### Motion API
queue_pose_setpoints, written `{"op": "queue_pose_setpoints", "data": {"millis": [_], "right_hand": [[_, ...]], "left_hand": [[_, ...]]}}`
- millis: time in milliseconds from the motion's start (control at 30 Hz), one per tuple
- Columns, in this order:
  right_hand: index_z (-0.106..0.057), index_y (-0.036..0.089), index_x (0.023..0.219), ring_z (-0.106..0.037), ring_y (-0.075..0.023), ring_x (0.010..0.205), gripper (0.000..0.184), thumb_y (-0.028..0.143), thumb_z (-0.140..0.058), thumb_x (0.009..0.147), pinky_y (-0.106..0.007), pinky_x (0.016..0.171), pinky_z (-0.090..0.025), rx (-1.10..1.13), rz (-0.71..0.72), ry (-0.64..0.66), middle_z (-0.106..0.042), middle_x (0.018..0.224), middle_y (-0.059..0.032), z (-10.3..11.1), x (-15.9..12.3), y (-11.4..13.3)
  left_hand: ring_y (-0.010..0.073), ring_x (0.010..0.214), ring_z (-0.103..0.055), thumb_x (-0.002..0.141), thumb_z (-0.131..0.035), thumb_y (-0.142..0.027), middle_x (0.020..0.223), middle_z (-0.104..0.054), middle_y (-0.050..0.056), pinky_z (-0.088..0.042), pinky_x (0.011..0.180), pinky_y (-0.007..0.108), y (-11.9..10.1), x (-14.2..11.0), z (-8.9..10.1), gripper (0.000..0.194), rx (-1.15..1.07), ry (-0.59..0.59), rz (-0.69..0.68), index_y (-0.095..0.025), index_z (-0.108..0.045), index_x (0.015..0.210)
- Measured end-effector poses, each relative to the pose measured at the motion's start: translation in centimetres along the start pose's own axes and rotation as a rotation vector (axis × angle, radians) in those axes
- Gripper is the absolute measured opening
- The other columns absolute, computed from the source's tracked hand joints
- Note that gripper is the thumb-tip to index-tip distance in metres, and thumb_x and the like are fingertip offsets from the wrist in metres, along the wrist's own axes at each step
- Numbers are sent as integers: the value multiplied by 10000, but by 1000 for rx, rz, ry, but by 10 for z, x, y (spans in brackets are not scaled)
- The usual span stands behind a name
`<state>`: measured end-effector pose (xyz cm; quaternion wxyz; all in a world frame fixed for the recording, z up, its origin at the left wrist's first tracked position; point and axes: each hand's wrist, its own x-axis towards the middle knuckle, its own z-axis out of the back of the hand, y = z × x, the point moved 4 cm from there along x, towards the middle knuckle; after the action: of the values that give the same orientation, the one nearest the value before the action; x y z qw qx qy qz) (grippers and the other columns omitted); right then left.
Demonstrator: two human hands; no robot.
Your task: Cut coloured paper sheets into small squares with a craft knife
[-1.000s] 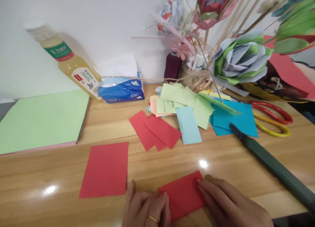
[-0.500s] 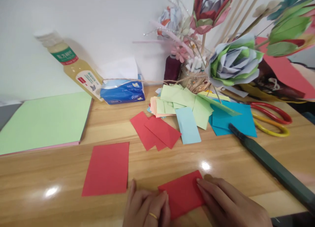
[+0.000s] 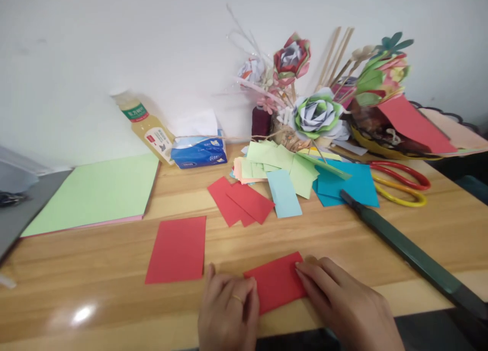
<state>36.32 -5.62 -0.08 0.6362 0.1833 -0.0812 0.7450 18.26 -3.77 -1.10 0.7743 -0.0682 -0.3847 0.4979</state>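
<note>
Near the table's front edge lies a red paper rectangle (image 3: 276, 282), pinched at both ends. My left hand (image 3: 229, 308), with a ring on one finger, grips its left end between thumb and fingers. The right end is between the thumb and fingers of my right hand (image 3: 339, 295). To the left a larger red sheet (image 3: 177, 249) lies flat by itself. Beyond my hands are several overlapping red paper pieces (image 3: 251, 201) and a light blue slip (image 3: 284, 193).
Behind are light green papers (image 3: 270, 155), blue sheets (image 3: 346, 183), scissors (image 3: 404, 186) and a dark green bar-shaped tool (image 3: 412, 254). A green paper stack (image 3: 99, 193), a bottle (image 3: 148, 127), a tissue pack (image 3: 198, 150) and paper flowers (image 3: 316, 112) stand or lie along the wall.
The camera view has shifted, showing more of the wall and the table's front edge. Both hands keep their hold on the red paper, which looks much the same.
</note>
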Motion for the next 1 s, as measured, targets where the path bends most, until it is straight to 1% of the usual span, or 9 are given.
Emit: {"op": "queue_pose_setpoints", "data": {"millis": [167,233,333,433,567,667,767,900,1000], "right_hand": [[-651,236,791,-565,-101,582,388,285,-302,953,-226,488,-330,-1,-20,-109,-584,670,6,2,1,3],[-657,229,783,-540,-127,611,375,269,-320,944,-243,532,-332,-14,4,-134,-556,664,-11,4,1,4],[-662,207,801,-511,-160,659,308,207,-376,916,-273,592,-340,-20,71,-153,-551,688,-30,9,3,7],[-655,185,814,-502,-174,681,238,116,-432,861,-286,617,-354,-49,149,-117,-570,721,-42,13,4,10],[-659,148,894,-544,-198,773,218,71,-469,822,-311,697,-406,-52,247,-143,-627,824,-62,16,-3,22],[-636,99,1026,-566,-213,927,256,167,-434,884,-341,844,-415,17,378,-239,-659,972,-89,15,-18,37],[-611,69,1091,-558,-211,1024,338,248,-380,919,-340,906,-407,7,442,-269,-657,1058,-104,5,-32,44],[-615,121,1094,-566,-184,1041,327,214,-352,923,-355,940,-391,49,388,-298,-660,1091,-64,-5,-38,40],[-625,158,1074,-575,-176,1030,301,223,-375,919,-369,944,-384,94,348,-340,-667,1086,-38,-8,-40,36]], "left_hand": [[161,673,-534,838,-507,-97,676,-591,7,-451,856,388,-7,6,5,160,146,39,-119,-191,-600,750],[181,735,-553,846,-496,-108,743,-603,34,-454,833,407,-9,8,5,171,188,28,-163,-188,-627,769],[204,867,-571,885,-432,-110,820,-630,34,-306,974,541,-13,9,5,268,213,-26,-248,-232,-669,866],[186,916,-580,910,-428,-124,795,-637,-2,-128,1038,593,-17,8,1,290,218,-2,-392,-282,-672,924],[189,956,-584,889,-526,-194,757,-637,-19,-125,1033,613,-20,11,1,172,282,94,-488,-274,-678,883],[176,967,-588,869,-567,-218,778,-645,-27,-152,1038,607,-21,14,4,131,307,140,-500,-275,-679,831],[185,1000,-588,873,-559,-213,816,-662,-14,-171,1042,606,-27,11,7,122,337,166,-510,-258,-672,871],[236,1069,-567,907,-467,-173,855,-687,38,-165,1049,613,-40,-11,10,199,389,22,-507,-179,-646,996],[224,1015,-597,926,-365,-126,973,-691,72,-104,1092,552,-45,-34,6,287,398,-87,-508,-124,-638,1014]]}}
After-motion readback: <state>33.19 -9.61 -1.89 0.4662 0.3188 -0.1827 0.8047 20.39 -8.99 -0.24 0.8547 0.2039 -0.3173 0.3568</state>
